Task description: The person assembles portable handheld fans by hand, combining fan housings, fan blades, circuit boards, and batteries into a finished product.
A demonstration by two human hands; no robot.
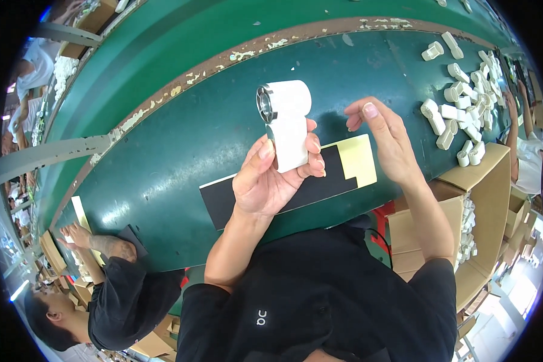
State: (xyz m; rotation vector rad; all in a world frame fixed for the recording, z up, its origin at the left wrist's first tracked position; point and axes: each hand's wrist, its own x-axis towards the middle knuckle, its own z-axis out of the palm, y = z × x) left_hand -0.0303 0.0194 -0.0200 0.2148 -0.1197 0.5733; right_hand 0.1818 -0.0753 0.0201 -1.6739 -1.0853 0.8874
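One carton holds white parts; left hand grips a white housing, right hand half-curled, empty.

Left hand gripping; device body showing plain white, end ring gleaming silver. Under grip: card showing black, adjoining sheet showing pale yellow. Around grip: tabletop showing deep green, glare whitening parts. Beyond grip: table edging showing brown, irregular cream patches mottling it. Right of grip: loose parts showing off-white, carton showing tan.
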